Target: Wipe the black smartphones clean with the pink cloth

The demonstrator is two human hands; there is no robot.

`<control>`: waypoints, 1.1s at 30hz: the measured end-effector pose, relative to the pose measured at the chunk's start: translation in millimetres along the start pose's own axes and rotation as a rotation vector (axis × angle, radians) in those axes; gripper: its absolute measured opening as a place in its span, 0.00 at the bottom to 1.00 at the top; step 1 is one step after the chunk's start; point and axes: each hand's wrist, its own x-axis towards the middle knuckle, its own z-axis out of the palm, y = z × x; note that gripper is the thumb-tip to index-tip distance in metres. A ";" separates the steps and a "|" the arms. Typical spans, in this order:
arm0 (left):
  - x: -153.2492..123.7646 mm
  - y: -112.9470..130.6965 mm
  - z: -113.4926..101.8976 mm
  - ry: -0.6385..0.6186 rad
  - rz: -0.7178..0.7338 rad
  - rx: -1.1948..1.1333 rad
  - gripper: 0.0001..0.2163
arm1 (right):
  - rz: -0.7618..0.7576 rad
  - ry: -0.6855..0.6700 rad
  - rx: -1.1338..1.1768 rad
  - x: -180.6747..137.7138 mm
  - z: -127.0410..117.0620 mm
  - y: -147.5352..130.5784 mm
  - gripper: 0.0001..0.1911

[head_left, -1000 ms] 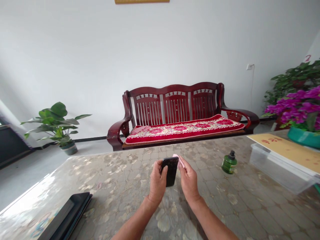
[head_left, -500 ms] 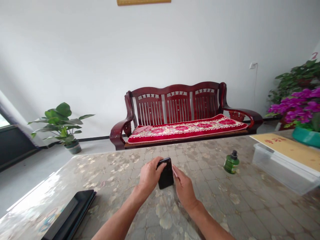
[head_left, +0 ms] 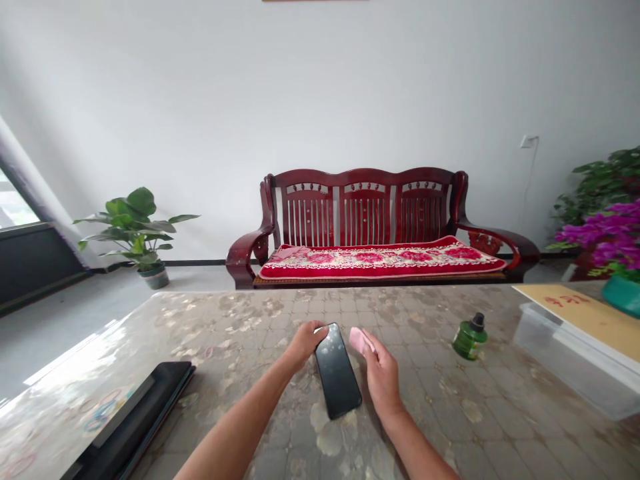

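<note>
A black phone (head_left: 337, 371) lies flat, screen up, on the patterned table (head_left: 240, 347). My left hand (head_left: 303, 342) rests at the phone's far left corner, fingers curled on its top edge. To the right of the phone, my right hand (head_left: 381, 370) is closed on a small pink cloth (head_left: 358, 339), pinched between thumb and fingers.
A small green bottle (head_left: 469, 337) with a black cap stands to the right. A clear plastic box (head_left: 580, 353) with a yellow board on top sits at the right edge, purple flowers (head_left: 607, 233) behind it. A dark flat device (head_left: 135, 423) lies front left. A red wooden bench (head_left: 370, 230) stands beyond the table.
The phone went from being held upright in both hands to lying flat on the table. My right hand moved off it to the right with the pink cloth.
</note>
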 end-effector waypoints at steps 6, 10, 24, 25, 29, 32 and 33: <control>7.8 -5.4 23.9 -0.083 -0.043 0.099 0.13 | 0.039 -0.127 0.069 -17.7 10.4 8.2 0.25; 11.9 -4.1 29.6 -0.093 -0.050 0.193 0.11 | 0.065 -0.182 0.094 -21.6 13.0 5.0 0.25; -18.3 -2.9 38.7 -0.016 0.066 0.153 0.22 | 0.113 -0.216 0.122 -29.2 11.0 6.2 0.25; -19.8 -3.6 39.4 -0.003 0.057 0.129 0.23 | 0.115 -0.214 0.115 -30.2 11.5 5.9 0.25; -25.9 -7.7 41.2 0.048 0.007 0.014 0.29 | 0.118 -0.218 0.088 -31.7 13.1 4.4 0.27; -32.6 -10.1 43.6 0.074 -0.015 -0.079 0.31 | 0.129 -0.218 0.081 -31.7 13.6 3.2 0.27; -35.2 -10.3 45.1 0.080 -0.019 -0.107 0.31 | 0.132 -0.216 0.084 -31.7 13.6 3.0 0.26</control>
